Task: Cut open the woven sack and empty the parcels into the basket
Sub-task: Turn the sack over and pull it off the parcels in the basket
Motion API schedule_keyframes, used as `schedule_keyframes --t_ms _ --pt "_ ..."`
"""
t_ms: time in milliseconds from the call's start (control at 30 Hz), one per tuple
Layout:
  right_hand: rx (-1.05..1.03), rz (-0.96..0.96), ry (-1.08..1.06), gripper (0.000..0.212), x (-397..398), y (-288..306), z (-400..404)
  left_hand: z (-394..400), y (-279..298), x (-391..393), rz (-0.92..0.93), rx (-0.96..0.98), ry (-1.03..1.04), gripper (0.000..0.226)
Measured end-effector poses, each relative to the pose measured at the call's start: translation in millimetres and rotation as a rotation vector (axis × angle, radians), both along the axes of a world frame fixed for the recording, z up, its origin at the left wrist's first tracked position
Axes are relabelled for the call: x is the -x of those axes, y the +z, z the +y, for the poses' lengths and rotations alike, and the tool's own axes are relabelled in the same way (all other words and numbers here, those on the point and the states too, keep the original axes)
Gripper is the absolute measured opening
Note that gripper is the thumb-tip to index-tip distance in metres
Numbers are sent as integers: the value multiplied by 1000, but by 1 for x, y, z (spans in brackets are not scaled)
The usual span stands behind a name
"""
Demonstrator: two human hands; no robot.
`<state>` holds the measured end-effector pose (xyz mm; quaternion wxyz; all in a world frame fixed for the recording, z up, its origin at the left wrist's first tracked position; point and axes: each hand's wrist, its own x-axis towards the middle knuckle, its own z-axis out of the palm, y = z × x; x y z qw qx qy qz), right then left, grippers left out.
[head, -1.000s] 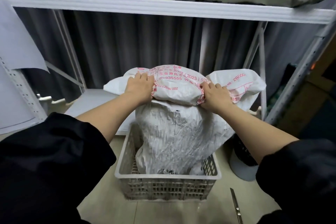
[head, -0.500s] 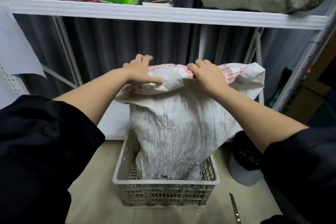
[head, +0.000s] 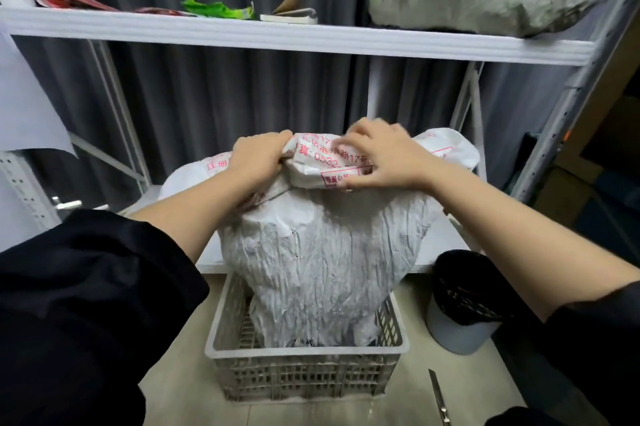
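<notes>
Upright in the basket, both hands' fingers gripping, stands the crumpled red-printed white sack.

Sack filling basket mouth

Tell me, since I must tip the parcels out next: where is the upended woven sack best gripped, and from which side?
Probably at the bunched upper end of the woven sack, from above, where the left hand and right hand hold it. Its mouth points down into the basket, so lifting there should empty it.
</notes>
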<state>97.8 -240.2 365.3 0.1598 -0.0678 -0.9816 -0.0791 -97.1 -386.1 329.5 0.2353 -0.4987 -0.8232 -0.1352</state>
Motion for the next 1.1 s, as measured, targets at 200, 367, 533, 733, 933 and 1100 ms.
schedule_keyframes --t_ms 200,367,533,733,933,1100 --pt "214 -303 -332 116 6 -17 26 -12 6 -8 -151 81 -156 20" --pt "187 -207 -361 44 8 -43 18 -27 2 -1 -521 382 103 87" --pt "154 -34 -340 12 12 -23 2 -31 20 -5 -235 313 310 42" --pt "-174 393 -318 17 25 37 14 -36 78 3 80 -142 278 35" --pt "-190 214 -288 19 22 7 8 -40 53 0 59 45 276 34" --pt "-230 392 -314 18 21 25 9 -39 79 1 118 -84 292 34"
